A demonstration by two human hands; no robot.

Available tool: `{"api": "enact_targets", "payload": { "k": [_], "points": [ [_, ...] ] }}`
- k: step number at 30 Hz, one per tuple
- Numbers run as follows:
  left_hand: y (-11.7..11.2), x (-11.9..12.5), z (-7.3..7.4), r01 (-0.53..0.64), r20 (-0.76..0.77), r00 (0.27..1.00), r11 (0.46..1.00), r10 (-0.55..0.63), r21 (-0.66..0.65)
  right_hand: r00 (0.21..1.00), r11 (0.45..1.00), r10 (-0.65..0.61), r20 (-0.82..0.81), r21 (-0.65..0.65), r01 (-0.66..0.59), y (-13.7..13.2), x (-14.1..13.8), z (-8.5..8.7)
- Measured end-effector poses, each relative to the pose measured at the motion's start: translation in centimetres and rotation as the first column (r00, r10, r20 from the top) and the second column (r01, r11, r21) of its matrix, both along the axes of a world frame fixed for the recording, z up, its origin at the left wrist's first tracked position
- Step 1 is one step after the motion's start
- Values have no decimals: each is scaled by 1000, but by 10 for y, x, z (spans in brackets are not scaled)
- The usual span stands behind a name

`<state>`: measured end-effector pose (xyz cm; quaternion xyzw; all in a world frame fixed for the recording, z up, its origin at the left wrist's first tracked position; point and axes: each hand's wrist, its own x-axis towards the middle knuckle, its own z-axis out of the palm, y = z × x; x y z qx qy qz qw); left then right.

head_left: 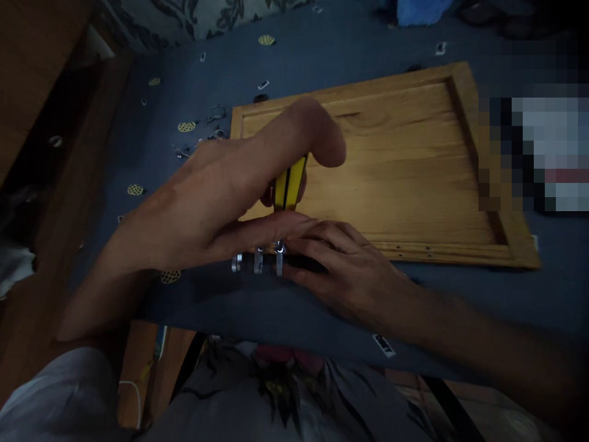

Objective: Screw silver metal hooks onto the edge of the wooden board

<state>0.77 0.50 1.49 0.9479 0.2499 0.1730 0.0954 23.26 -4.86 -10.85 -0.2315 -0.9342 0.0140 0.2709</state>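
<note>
My left hand (216, 190) is closed round a yellow-and-black handle (289, 184), seemingly a screwdriver, held upright over the near rail of a framed wooden panel (396, 178). Its tip is hidden behind my thumb. Just below, my right hand (343, 264) rests at the rail with its fingers drawn together against a shiny metal hook (280, 263). Two more metal hooks, a middle one (258, 261) and a left one (236, 263), stick out from the same rail toward me. Small dark holes show in the rail to the right of my fingers.
The panel lies on a dark blue patterned cloth (207, 307). Small loose metal pieces (184, 152) lie left of the panel. A blue item (423, 11) sits at the back, and a blurred pale object (552, 147) is at the right. Wooden furniture (92, 123) stands left.
</note>
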Motion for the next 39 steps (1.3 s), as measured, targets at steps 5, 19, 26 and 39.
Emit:
{"api": "enact_targets", "payload": {
  "k": [5,19,26,39],
  "points": [
    [0,-2,-1,-75,-56,995,987,84,142,1000,1000,-4,-1,-18,4,-1,0,2],
    [2,-8,12,-6,100,995,979,27,-206,1000,1000,5,-7,1,-5,0,-1,2],
    [3,-8,9,18,72,997,981,-4,-191,1000,1000,5,-2,13,-5,-1,0,0],
    [0,-3,6,23,7,1000,987,-22,-160,1000,1000,6,-13,8,-6,0,-1,0]
  ]
}}
